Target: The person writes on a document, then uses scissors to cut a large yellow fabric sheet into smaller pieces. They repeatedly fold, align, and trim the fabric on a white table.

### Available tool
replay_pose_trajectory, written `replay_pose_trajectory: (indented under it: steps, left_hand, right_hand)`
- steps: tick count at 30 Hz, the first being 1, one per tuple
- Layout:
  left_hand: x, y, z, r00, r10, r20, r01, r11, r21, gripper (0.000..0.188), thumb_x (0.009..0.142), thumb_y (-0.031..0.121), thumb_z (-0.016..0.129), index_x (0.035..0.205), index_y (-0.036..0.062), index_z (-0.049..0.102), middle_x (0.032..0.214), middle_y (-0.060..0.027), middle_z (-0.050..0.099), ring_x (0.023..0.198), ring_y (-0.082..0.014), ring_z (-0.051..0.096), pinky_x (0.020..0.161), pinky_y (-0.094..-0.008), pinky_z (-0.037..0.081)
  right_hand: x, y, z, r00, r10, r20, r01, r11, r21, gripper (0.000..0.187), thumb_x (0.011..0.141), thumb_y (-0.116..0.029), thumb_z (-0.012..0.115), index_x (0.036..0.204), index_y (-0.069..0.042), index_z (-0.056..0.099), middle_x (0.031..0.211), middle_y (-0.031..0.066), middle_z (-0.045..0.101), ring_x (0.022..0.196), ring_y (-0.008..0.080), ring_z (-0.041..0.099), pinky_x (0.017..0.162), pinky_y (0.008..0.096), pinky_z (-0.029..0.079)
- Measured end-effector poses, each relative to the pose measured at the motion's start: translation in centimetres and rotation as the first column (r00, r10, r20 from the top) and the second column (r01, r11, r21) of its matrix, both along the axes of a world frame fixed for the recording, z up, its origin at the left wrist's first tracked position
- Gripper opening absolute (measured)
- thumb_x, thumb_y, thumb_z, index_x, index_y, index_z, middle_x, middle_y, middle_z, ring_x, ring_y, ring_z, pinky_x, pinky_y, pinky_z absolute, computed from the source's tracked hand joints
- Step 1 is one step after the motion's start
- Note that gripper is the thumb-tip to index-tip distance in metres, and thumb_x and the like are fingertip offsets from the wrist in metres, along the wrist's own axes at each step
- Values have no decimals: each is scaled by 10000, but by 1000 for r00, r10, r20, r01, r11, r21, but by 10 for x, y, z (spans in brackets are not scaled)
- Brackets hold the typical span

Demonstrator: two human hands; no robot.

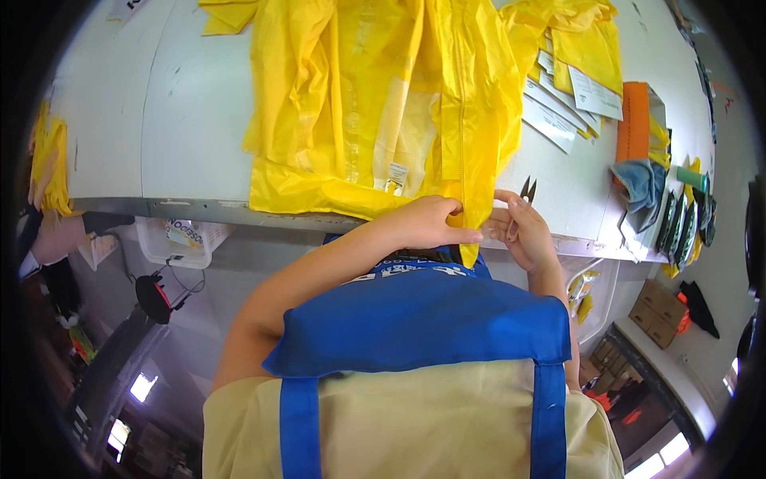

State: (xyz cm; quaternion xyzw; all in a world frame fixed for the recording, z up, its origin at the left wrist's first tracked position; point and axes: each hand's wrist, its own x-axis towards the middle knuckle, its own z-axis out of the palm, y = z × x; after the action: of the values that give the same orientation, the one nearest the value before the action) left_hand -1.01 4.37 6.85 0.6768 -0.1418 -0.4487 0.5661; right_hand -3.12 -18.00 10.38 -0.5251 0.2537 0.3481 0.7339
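Over at the worktop's left end [112, 120], a co-worker's arm [60, 238] shows beside a hanging bunch of yellow fabric [54, 156]. A white basket [182, 243] sits below the near edge. In the middle of the worktop, a yellow garment [303, 120] lies spread, its hem along the near edge and its right lower corner drooping over it toward the person's blue apron [431, 319].

The left hand [437, 221] is at that corner, thumb stretched out, its mostly closed fingers gripping the material. Just beside it, the right hand [523, 231] is partly curled around small scissors [529, 190], dark blades pointing toward the far edge; I can't tell whether its fingertips also touch the garment.

Farther right, printed sheets [550, 120] lie partly under more yellow material [586, 40]. Toward the right end stand an orange box [634, 120], a crumpled blue cloth [641, 190] and dark packets [678, 231].
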Motion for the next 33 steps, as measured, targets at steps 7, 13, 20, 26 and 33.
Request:
replay_pose_trajectory:
  steps: [7, 13, 20, 26, 33]
  left_hand:
    - [0, -2, 25, 667, 422, -614, -557, 830, -35, 584, 767, -46, 647, 1284, 33, 387, 1107, -94, 518, 1048, -176, 533, 875, -282, 450]
    - [-2, 17, 68, 764, 467, -445, -611, 745, -268, 805, 709, -133, 576, 1397, 119, 242, 1256, -114, 431, 1167, -200, 467, 962, -314, 399]
    - [-10, 22, 72, 867, 473, -155, -490, 758, -430, 806, 725, -138, 520, 1415, 123, 195, 1367, -145, 331, 1274, -242, 400, 1015, -325, 354]
    - [-10, 25, 76, 874, 470, -125, -476, 775, -416, 785, 744, -131, 516, 1417, 115, 196, 1389, -176, 300, 1262, -249, 428, 993, -318, 386]
    - [-11, 25, 72, 910, 396, -123, -412, 825, -387, 887, 731, -109, 570, 1446, 131, 104, 1401, -149, 281, 1183, -209, 443, 1004, -335, 360]
  right_hand:
    - [-4, 30, 23, 975, -73, 208, 75, 997, 0, 334, 990, -211, 383, 1217, 13, 483, 1062, 131, 629, 828, 145, 585, 751, 278, 475]
    - [-2, 24, 28, 902, -180, 392, 236, 967, -100, 283, 961, -103, 391, 1180, 11, 528, 861, 66, 610, 499, 31, 347, 481, 187, 283]
    - [1, 48, 50, 874, -89, 477, 202, 960, -191, 271, 913, -128, 530, 1157, -19, 570, 749, -9, 535, 543, 4, 347, 502, 169, 282]
    - [12, 68, 51, 821, -95, 562, 253, 944, -210, 233, 915, -104, 533, 1126, -17, 581, 737, -46, 500, 556, 6, 353, 504, 170, 280]
    - [75, 47, 37, 810, -132, 571, 433, 792, -431, 233, 948, -180, 513, 1084, -12, 600, 777, -35, 538, 556, 15, 353, 489, 181, 286]
